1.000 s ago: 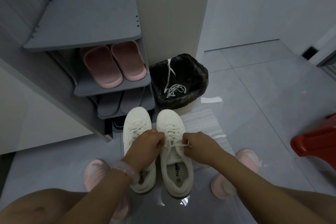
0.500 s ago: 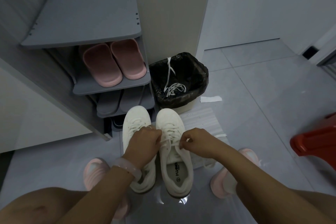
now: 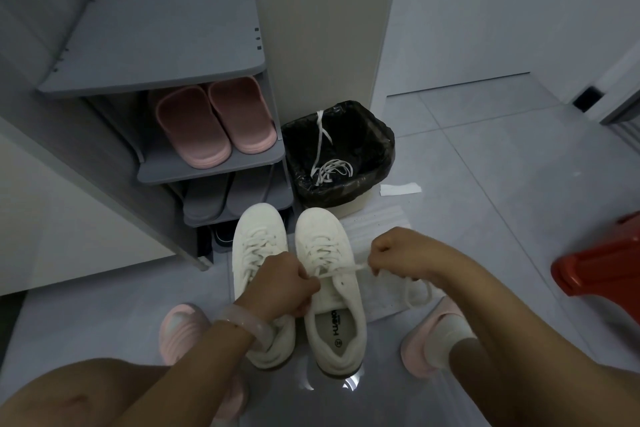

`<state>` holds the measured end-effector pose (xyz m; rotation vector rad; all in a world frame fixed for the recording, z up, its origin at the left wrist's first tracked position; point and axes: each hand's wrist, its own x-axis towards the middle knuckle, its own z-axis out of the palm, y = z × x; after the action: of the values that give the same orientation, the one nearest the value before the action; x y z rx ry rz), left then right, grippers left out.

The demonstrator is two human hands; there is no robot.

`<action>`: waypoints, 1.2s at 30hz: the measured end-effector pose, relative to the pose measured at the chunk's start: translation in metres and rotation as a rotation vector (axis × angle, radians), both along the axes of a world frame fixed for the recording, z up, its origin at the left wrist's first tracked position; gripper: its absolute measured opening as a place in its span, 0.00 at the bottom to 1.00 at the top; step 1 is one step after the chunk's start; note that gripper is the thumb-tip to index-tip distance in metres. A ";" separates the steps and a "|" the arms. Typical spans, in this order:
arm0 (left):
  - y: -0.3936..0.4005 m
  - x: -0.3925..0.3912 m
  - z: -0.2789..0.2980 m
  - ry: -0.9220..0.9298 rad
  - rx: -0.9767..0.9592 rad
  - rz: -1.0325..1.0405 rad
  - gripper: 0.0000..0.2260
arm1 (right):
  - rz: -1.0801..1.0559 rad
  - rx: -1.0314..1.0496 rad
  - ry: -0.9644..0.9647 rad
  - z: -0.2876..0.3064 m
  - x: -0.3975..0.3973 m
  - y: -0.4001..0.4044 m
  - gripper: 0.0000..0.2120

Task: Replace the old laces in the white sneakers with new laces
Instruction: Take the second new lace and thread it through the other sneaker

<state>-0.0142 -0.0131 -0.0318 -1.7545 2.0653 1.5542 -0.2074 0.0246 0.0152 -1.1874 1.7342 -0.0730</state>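
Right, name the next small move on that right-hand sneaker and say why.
Probably draw both ends apart to snug the knot: the left hand and right hand each pinch the lace, crossed over the right sneaker, slack looping beside it.

Dim, cool, even light fills the scene, without hard shadows. A small bright glare sits on the glossy floor (image 3: 349,383) at lower centre. Wide-angle distortion bends wall lines and stretches the frame's lower corners. The centre is fairly sharp; the edges look soft and grainy.

white sneakers (image 3: 329,291) | pink slippers (image 3: 214,123) | black bin liner (image 3: 363,163) | red stool (image 3: 602,270)
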 end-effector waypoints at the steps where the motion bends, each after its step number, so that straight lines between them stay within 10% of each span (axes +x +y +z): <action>1: 0.000 0.001 0.000 0.006 0.019 0.011 0.12 | -0.018 0.010 0.007 0.005 -0.006 0.000 0.07; 14: -0.001 -0.002 -0.003 -0.004 0.011 0.002 0.10 | -0.026 0.053 0.003 0.016 -0.015 0.002 0.09; 36: 0.007 -0.015 -0.027 -0.300 -0.559 -0.217 0.10 | 0.062 0.005 -0.032 0.002 0.000 0.003 0.06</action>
<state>-0.0289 -0.0057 -0.0590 -1.6783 2.5662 0.6427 -0.2078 0.0276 0.0175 -1.2297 1.6674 -0.0503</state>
